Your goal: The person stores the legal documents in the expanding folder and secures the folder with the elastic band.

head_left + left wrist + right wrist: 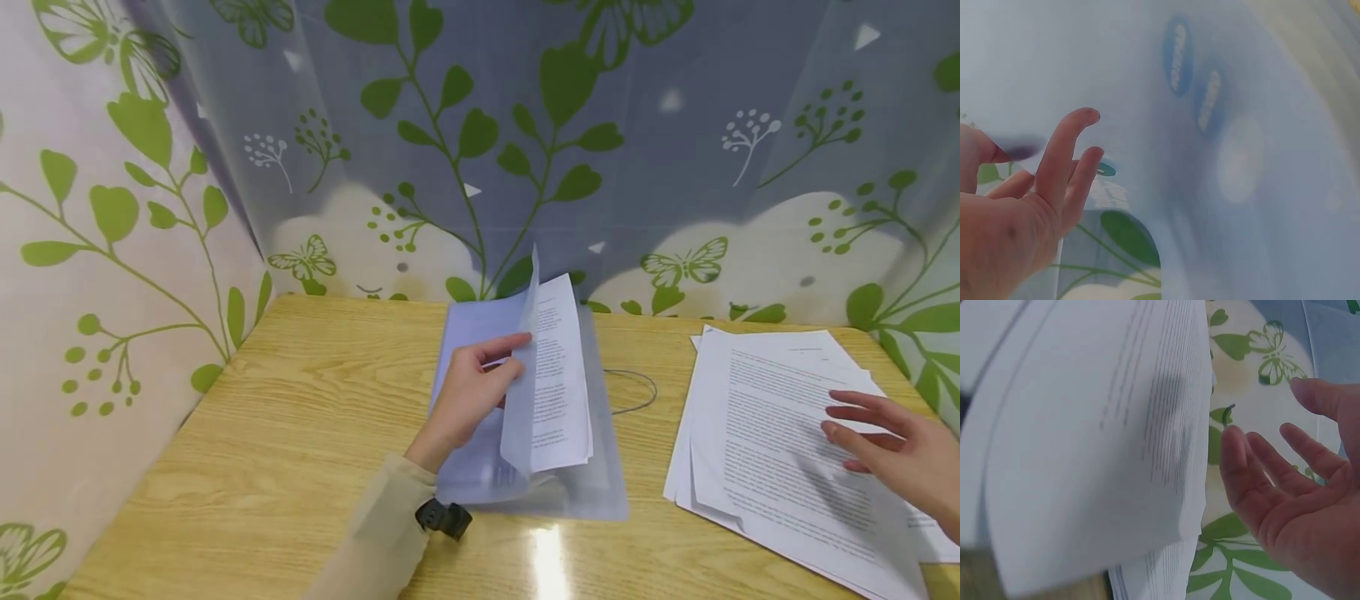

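A translucent bluish plastic folder (609, 467) lies on the table, its front cover (517, 417) lifted and standing nearly upright. Printed sheets (558, 375) show inside, to the right of that cover. My left hand (476, 392) pinches the cover's edge between thumb and index finger; in the left wrist view the cloudy plastic fills much of the picture beside the left hand (1041, 200). Over a loose stack of printed paper (780, 433) hovers my right hand (896, 450), fingers spread and relaxed, holding nothing. The right wrist view has the stack (1097, 456) left of the right hand (1297, 494).
A thin grey cord loop (637, 392) sticks out from the folder's right side. The wooden table (285, 450) meets a leaf-and-butterfly patterned curtain (540, 167) at the back and left. A black band (444, 518) is on the left wrist.
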`<state>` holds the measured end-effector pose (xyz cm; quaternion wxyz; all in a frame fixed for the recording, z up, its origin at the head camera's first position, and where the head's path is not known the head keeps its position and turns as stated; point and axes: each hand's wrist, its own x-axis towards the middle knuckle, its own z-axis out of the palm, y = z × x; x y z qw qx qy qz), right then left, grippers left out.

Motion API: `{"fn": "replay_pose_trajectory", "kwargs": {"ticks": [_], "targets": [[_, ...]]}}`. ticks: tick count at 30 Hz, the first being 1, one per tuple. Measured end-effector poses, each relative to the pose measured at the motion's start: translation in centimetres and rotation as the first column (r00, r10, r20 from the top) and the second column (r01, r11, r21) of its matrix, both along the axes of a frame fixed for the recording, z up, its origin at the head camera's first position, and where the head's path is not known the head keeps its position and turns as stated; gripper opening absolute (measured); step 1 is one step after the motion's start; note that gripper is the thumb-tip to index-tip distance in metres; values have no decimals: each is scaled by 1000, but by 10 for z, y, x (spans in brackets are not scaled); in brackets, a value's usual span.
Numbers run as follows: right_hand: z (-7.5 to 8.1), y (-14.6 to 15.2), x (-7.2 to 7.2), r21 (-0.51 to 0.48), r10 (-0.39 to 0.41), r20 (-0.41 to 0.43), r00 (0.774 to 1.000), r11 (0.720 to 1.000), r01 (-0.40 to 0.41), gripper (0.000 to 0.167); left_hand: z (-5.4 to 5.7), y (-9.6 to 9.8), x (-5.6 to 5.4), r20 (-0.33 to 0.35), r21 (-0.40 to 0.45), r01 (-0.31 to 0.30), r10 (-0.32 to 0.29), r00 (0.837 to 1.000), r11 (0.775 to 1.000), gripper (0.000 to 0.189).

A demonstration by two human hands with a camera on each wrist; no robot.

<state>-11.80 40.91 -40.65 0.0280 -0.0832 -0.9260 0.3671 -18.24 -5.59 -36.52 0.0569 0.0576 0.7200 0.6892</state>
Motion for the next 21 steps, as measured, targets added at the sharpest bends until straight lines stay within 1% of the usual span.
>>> {"fn": "replay_pose_trajectory", "kwargs": {"ticks": [2,5,12,14,17,19,21], "targets": [[-1,5,-1,67,-9,2,1000,998,9,66,0,-1,1,6,7,-1,1,1000,1000,44],[-4,13,0,113,-26,-10,1000,993,27,65,-1,-2,1,14,10,-4,4,1000,1000,44],[-19,31,4,128,-74,-74,994,988,83,60,-1,-5,3,33,-1,-1,1,999,1000,44],[-26,36,4,122,-94,-94,991,987,105,49,-1,-6,3,36,-5,2,-2,999,1000,44],[-30,42,5,105,-107,-55,993,988,113,52,-2,-7,3,39,-7,8,-7,999,1000,44],[-30,45,5,105,-117,3,993,988,116,57,-3,-7,3,41,-9,10,-9,999,1000,44],[-29,46,5,109,-124,71,990,987,115,71,-3,-7,3,43,-12,11,-10,999,1000,44]]}}
